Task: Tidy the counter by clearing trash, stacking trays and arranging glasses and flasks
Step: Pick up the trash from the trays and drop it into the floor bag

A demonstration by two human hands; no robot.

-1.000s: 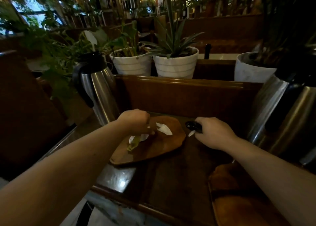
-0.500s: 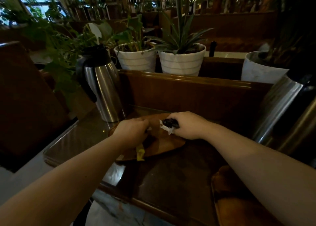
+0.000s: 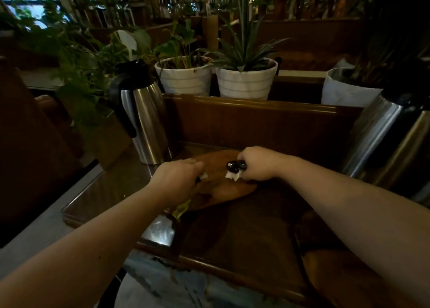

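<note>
A brown wooden tray (image 3: 232, 189) lies on the dark counter (image 3: 244, 233). Over its left part, my left hand (image 3: 175, 179) is closed around crumpled trash: a white scrap pokes out near the thumb and a yellow-green wrapper (image 3: 180, 210) hangs below the fist. My right hand (image 3: 258, 164) is over the tray's far side, shut on a small black object (image 3: 235, 166) together with a white paper scrap (image 3: 232, 175). A steel flask (image 3: 145, 121) with a black lid and handle stands upright just left of the tray.
Two more steel flasks (image 3: 381, 140) stand at the right edge. A second wooden tray (image 3: 344, 272) lies at the near right. A wooden back panel (image 3: 256, 121) rises behind the counter, with white plant pots (image 3: 246, 82) above it. A dark chair back (image 3: 30, 144) stands at the left.
My right hand moved left from the counter onto the tray and picked up the white scrap beside the black object. My left hand gathered the wrapper and paper off the tray.
</note>
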